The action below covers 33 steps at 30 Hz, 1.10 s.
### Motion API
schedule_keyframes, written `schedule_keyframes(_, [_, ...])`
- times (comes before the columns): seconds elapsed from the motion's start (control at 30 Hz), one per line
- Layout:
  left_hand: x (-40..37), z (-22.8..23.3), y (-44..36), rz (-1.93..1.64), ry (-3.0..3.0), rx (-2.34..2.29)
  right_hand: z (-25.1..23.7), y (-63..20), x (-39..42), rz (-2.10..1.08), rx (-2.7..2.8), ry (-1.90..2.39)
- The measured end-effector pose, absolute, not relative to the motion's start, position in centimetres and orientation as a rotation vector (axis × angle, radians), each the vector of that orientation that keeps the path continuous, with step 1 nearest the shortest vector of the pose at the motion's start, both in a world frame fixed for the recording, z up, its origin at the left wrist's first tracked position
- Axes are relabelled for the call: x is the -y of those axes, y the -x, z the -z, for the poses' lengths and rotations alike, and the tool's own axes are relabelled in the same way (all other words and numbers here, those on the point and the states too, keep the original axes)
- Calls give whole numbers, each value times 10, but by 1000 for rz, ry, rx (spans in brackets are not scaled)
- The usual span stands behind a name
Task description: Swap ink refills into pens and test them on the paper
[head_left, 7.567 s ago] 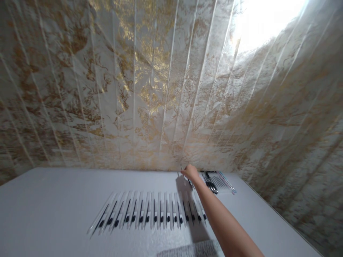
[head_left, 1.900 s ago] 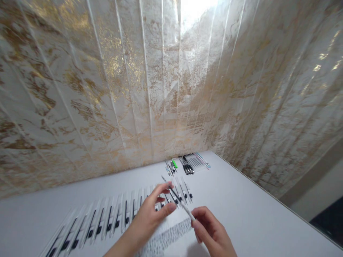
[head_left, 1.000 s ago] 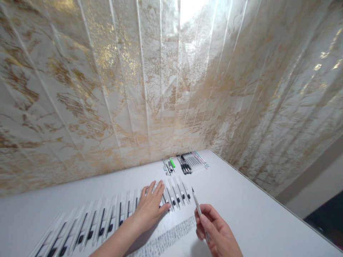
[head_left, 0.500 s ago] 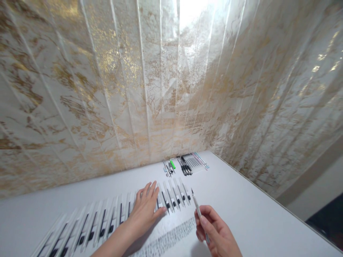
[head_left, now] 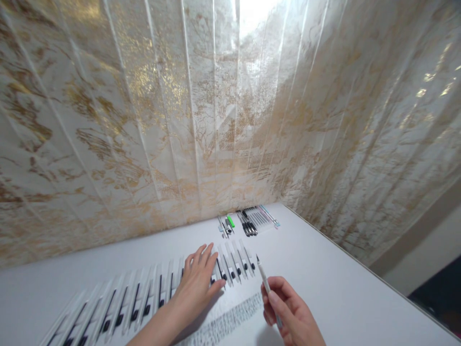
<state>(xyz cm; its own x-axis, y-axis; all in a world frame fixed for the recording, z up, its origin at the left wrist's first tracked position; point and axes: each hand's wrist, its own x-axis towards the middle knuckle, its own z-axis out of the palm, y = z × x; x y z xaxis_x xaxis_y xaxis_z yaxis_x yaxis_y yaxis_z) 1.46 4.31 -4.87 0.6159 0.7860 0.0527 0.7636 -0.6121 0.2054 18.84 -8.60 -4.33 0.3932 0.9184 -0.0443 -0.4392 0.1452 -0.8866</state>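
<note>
My right hand (head_left: 288,307) grips a slim pen (head_left: 264,275) with a pale barrel, its dark pointed tip angled up and away. Fingers spread, my left hand (head_left: 198,274) reaches over a long row of pen parts (head_left: 135,307) and hides some of them; whether it touches them I cannot tell. That row is made of clear barrels, thin dark refills and black caps laid out in sets. Several more sets (head_left: 237,264) lie between my two hands. In front of the row runs a band of small dark marks or pieces (head_left: 230,319), too fine to make out.
At the back of the white table (head_left: 324,269) lie a bright green item (head_left: 231,221), several black pens (head_left: 249,227) and a pack of thin dark sticks (head_left: 262,218). A gold-patterned curtain (head_left: 201,120) hangs along the back. The table's edge slants down at right.
My left hand has shifted slightly right along the row, fingers still spread. The pen stays in my right hand, almost unmoved. The view has turned a little.
</note>
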Motion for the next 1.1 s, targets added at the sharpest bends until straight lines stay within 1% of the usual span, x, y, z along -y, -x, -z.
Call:
schedule_keyframes(0.2, [-33,51,-13,-255,-2713,-1242,43,-188,88,-1075,617,1008])
schedule_keyframes(0.7, [-39,60,-13,-370,-2667,-1193,45,-188,86,-1038,640,1038])
schedule_keyframes(0.8, [-56,56,-12,-444,-2629,-1212,44,-188,87,-1042,630,1023])
schedule_keyframes(0.9, [-91,45,-18,-531,-2583,-1238,45,-188,87,-1050,621,1012])
schedule_keyframes(1.0, [-130,35,-34,-603,-2561,-1247,46,-190,87,-1060,615,1016])
schedule_keyframes(1.1, [-157,35,-55,-615,-2564,-1226,47,-191,87,-1061,591,1027])
